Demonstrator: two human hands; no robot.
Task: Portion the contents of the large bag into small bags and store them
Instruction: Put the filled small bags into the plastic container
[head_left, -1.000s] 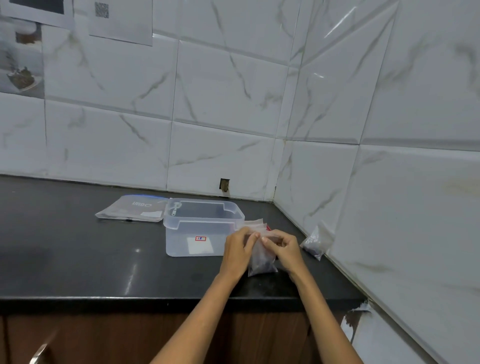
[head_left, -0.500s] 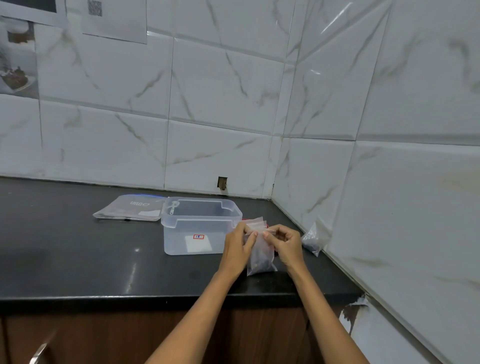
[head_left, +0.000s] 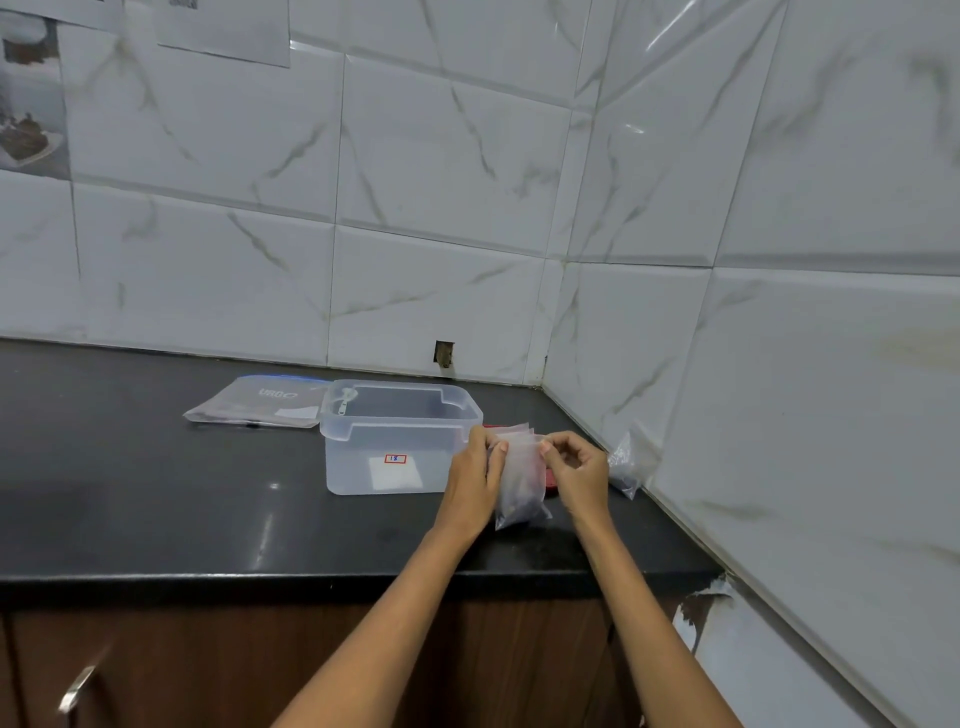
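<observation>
Small bag (head_left: 521, 480) with dark contents hung upright above counter (head_left: 156, 519), top pinched by left hand (head_left: 475, 480) and right hand (head_left: 579, 475). Clear container (head_left: 397, 441) just left; large bag (head_left: 260, 402) flat behind.

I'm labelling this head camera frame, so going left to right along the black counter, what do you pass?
Large flat bag → clear plastic container → left hand → small bag pinched at its top by both hands → right hand → another small filled bag by the right wall.
</observation>
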